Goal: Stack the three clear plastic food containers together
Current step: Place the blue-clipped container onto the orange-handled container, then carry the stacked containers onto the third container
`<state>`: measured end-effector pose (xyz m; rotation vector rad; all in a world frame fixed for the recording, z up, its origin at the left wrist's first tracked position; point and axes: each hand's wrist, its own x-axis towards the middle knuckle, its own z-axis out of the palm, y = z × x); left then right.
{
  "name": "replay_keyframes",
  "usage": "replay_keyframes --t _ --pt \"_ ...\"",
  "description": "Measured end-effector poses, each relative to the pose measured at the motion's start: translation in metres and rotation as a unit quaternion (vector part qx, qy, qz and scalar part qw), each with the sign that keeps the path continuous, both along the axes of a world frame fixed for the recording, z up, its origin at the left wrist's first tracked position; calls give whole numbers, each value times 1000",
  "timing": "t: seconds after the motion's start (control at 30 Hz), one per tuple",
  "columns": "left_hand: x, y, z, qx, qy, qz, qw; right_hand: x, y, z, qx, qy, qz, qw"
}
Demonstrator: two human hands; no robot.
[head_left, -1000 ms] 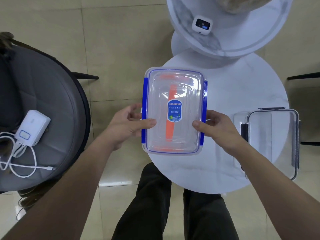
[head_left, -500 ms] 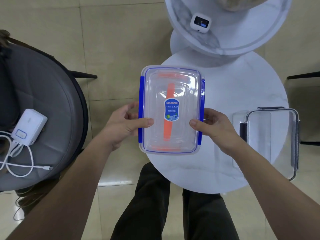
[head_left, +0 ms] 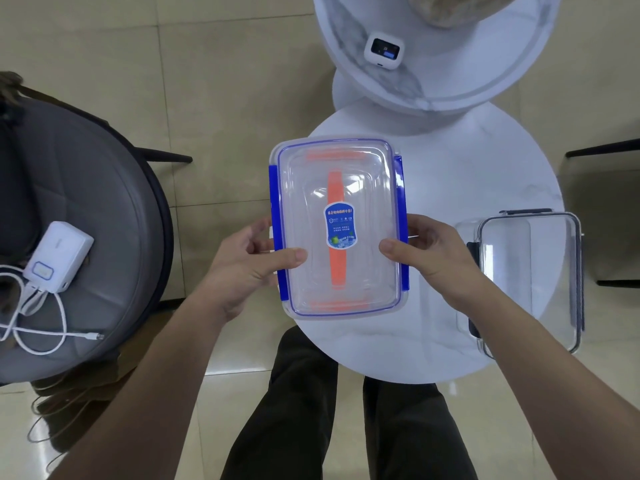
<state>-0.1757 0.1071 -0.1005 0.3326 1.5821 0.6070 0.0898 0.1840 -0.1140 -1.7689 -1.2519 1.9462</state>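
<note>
A round white marble-look table [head_left: 485, 188] stands in front of the person, with a second, higher round marble top [head_left: 450, 81] overlapping its far edge. On that higher top sits a small white device with a dark screen [head_left: 383, 50]; the screen shows something, but it is too small to read. A tan, rough-textured object [head_left: 450, 8] is cut off by the top of the frame. To the left, a grey cushioned chair [head_left: 86, 209] holds a white power bank [head_left: 59, 256] with a white cable [head_left: 45, 327] coiled beside it. The floor [head_left: 207, 81] is glossy beige tile, and the person's dark trousers [head_left: 339, 410] fill the bottom centre.

The blue-clipped container [head_left: 337, 226] is held over the near left edge of the table, partly beyond the rim. It is a clear rectangular box with a clear lid, a blue seal line around the lid and blue latches down both long sides. Orange parts show through it, which seem to belong to another container underneath or inside; which of the 2 cannot be told. A blue oval sticker [head_left: 340, 225] sits at the lid's centre, its white print too small to read.

The left hand [head_left: 249, 265] grips the left long side, thumb lying across the lid and fingers curled under. The right hand [head_left: 429, 258] grips the right long side the same way.

A dark-clipped clear container [head_left: 533, 275] rests on the right part of the table, just beside the right wrist and overhanging the table's edge.
</note>
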Motion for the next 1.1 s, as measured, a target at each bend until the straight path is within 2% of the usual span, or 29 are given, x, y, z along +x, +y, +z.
replay_keyframes --t 0.37,0.63,0.87,1.1 --pt "33 6 67 46 -13 -5 999 30 -2 58 53 27 -53 997" --pt "95 10 107 75 -19 -2 997 88 -3 105 75 47 -72 994" --pt "162 15 120 82 -37 -20 996 157 -8 123 77 51 -90 992" --pt "229 12 107 44 -53 -36 997 226 -17 124 54 49 -110 991"
